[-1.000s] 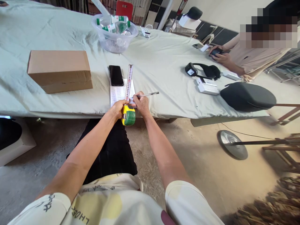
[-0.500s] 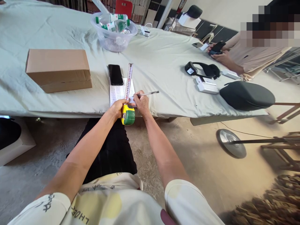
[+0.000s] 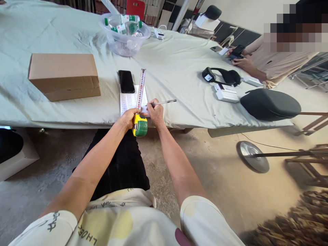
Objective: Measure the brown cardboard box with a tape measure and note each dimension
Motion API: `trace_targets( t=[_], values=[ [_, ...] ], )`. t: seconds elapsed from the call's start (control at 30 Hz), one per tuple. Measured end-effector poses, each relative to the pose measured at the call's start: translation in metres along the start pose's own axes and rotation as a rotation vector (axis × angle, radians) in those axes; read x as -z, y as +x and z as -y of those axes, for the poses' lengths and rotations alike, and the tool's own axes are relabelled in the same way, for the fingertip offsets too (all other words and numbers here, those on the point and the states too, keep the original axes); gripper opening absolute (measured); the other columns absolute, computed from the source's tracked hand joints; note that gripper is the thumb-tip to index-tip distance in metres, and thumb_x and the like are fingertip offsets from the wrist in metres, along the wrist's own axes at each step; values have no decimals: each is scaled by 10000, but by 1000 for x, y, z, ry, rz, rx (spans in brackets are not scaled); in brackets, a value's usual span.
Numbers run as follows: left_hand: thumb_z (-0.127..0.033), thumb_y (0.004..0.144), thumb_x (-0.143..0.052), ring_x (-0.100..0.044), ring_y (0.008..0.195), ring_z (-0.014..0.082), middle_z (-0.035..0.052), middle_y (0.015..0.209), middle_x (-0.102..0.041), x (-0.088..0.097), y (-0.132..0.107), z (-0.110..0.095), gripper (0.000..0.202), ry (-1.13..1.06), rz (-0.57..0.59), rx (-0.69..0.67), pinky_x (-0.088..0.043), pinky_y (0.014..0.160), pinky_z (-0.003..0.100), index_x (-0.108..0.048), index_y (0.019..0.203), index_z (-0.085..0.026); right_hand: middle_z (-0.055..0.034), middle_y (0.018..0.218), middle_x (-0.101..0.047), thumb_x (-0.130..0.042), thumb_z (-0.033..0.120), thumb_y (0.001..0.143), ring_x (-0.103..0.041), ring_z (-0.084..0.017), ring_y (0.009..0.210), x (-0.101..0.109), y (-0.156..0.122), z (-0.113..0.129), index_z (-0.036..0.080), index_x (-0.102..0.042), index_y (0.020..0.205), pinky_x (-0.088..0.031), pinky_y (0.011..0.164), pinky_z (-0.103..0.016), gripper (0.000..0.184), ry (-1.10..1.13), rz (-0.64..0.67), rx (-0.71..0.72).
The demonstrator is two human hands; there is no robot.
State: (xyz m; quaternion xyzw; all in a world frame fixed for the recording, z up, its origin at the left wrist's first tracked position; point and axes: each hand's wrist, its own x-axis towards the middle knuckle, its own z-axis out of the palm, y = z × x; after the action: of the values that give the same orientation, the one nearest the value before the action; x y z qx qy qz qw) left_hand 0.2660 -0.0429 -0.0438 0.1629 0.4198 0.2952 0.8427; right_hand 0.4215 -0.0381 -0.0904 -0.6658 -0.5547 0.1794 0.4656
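My left hand (image 3: 128,118) is closed on a yellow and green tape measure (image 3: 140,125) at the table's front edge. Its blade (image 3: 140,89) is drawn out and lies away from me over a sheet of paper (image 3: 125,102) covered in small writing. In my closed right hand (image 3: 155,111) is a pen (image 3: 166,101), its rear end pointing right; the tip is hidden by my fingers. That hand rests at the paper's right side, beside the blade. A black phone (image 3: 126,81) lies across the sheet's upper left part.
A cardboard box (image 3: 64,77) stands on the left of the cloth-covered table (image 3: 174,68). Behind is a plastic tub (image 3: 125,46) of bottles. At right lie a black headset (image 3: 222,76), a white box (image 3: 227,94) and a dark case (image 3: 270,104). Another person (image 3: 279,61) holds a dark device.
The pen's rear end has shifted slightly to the right along with my right hand. My left hand and the tape measure stay in place. The other person's device has tilted a little.
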Motion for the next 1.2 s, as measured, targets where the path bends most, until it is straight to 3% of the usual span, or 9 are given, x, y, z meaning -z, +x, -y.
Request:
trace_targets(
  t=[0.13,0.33,1.2],
  values=[
    [-94,819,-542,-610,414,202,49,629,-719,0,-1,-1,366,7,-5,3,-476,447,285,-602,1180,-107,47,640,-591,-509,327,827,-606,-174,648,1,-1,0,253,-517,758,-436,674,-302,101,21,-38,-21],
    [-75,808,-543,-597,409,186,64,687,-746,-1,-1,0,384,-3,-5,-8,-482,459,283,-608,1186,-102,38,654,-626,-520,321,846,-640,-184,660,0,1,-2,250,-534,790,-460,691,-308,91,15,9,-27],
    [-84,769,-564,-595,416,178,71,701,-753,2,3,2,417,-19,8,-7,-477,453,271,-614,1183,-103,38,638,-591,-508,329,837,-594,-187,638,0,1,-5,262,-503,766,-432,661,-308,98,-42,-27,-10]
  ],
)
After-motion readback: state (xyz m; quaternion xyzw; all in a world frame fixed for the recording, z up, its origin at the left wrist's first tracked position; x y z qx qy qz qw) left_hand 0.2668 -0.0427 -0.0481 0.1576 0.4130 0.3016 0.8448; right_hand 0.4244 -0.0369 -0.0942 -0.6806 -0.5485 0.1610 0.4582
